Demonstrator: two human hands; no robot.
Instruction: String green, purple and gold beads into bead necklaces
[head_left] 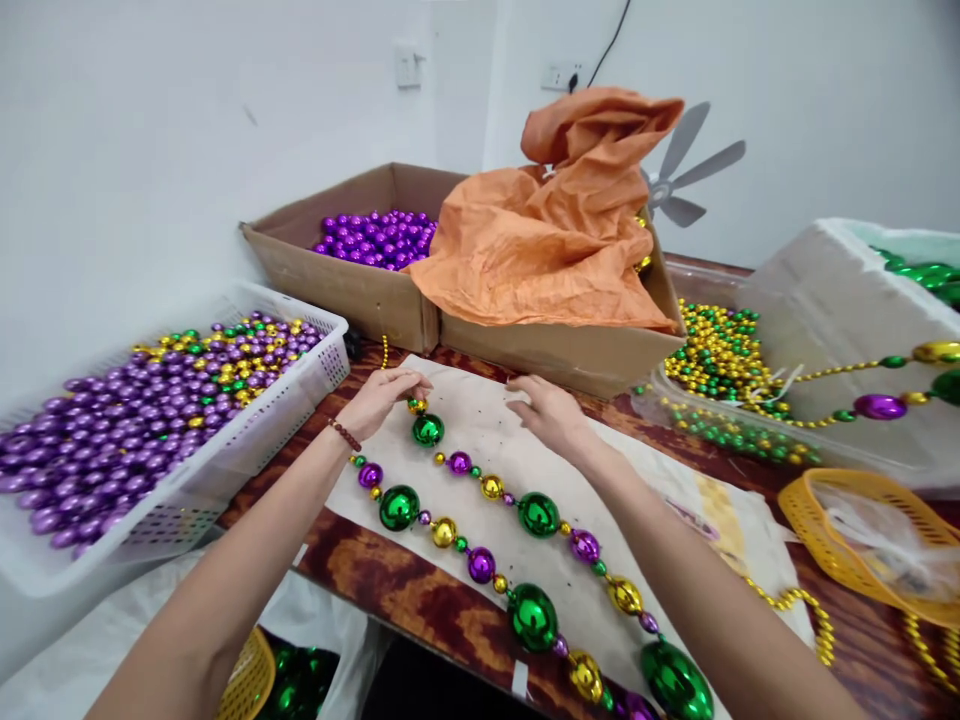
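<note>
My left hand (391, 395), with a dark beaded bracelet at its wrist, is closed at the upper end of a bead garland (399, 508). Small gold and green beads and a green ball (427, 430) hang just under its fingertips. The garland runs in two rows of green, gold and purple balls toward me over a pale cloth (480, 400). Above that cloth my right hand (551, 412) is open, its fingers bent and apart, with nothing visible in them. A short gold bead string (385, 352) shows behind my left hand.
A white basket (247, 465) of purple, gold and green beads stands left. Behind are cardboard boxes (345, 285) with purple beads and an orange cloth (540, 250). At right are a clear bin (720, 420), a foam box (825, 310) and a yellow basket (814, 520).
</note>
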